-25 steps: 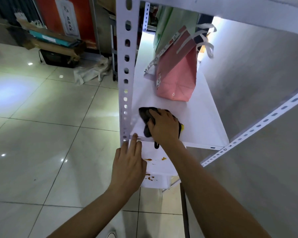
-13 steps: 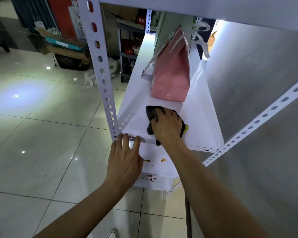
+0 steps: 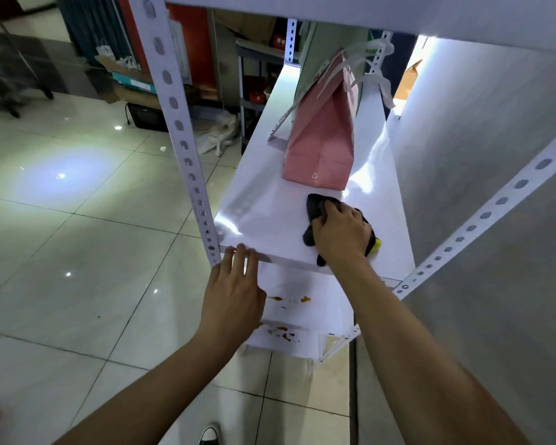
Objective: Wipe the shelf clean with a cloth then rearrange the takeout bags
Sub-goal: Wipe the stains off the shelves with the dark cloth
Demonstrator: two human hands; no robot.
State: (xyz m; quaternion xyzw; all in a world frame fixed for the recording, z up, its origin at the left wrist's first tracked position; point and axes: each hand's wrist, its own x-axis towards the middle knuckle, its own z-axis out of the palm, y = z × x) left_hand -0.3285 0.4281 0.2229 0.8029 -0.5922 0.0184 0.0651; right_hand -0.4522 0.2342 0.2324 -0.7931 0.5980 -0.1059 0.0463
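Cloth [image 3: 316, 209] is gripped on the white shelf [image 3: 270, 216] by the right hand [image 3: 342, 234]; the left hand [image 3: 233, 295], fingers straight, rests on its front edge above glossy floor tiles [image 3: 87, 239].

Glossy tiled floor [image 3: 77, 226], grey wall [image 3: 495, 155] — perhaps boxes [image 3: 129, 81] behind.

left hand [image 3: 235, 295] flat, right hand [image 3: 342, 234] curled

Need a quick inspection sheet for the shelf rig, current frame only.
Surface: white shelf, glossy; no stains seen on it.
Job's things: dark cloth under right hand; pink bag upright behind it, more bags beyond.
Clutter: orange-brown stains on lower shelves.
Hands: right hand grips cloth; left hand, fingers on shelf's front edge.
Cables: nothing seen.
Surroundings: tiled floor, boxes in background.
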